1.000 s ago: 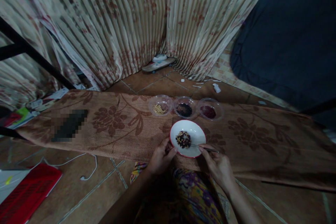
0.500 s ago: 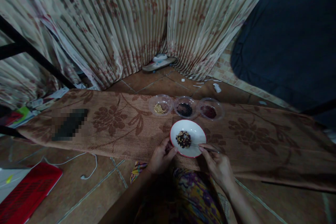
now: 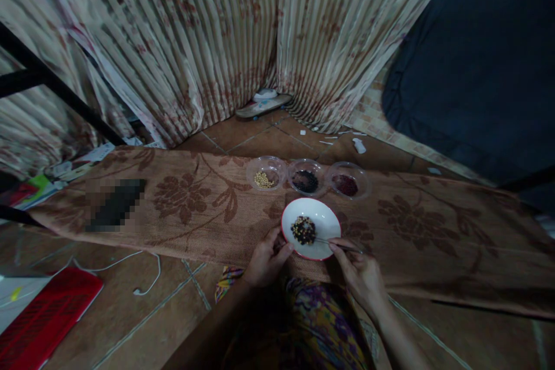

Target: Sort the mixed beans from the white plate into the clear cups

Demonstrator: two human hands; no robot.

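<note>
A white bowl [image 3: 325,222] with a red rim stands on the cloth and holds a mixed heap of dark and pale beans [image 3: 303,230]. My left hand [image 3: 269,257] is closed on its left rim, thumb at the near side. In my right hand [image 3: 358,269] is a slim metal utensil [image 3: 323,240], pinched at the bowl's right rim; its tip reaches the heap, and its exact kind is unclear. Behind the bowl, three clear plastic bowls form a row: one with pale yellow beans [image 3: 263,180], one with black beans [image 3: 307,180], one with dark red beans [image 3: 347,185].
A brown flower-patterned cloth [image 3: 208,231] covers the long low surface. On its left lies a blurred dark object [image 3: 115,205]. Striped curtains [image 3: 225,40] hang behind, with a skateboard [image 3: 264,105] at their foot. A red item [image 3: 56,312] and a white cable [image 3: 158,272] lie on the tiled floor.
</note>
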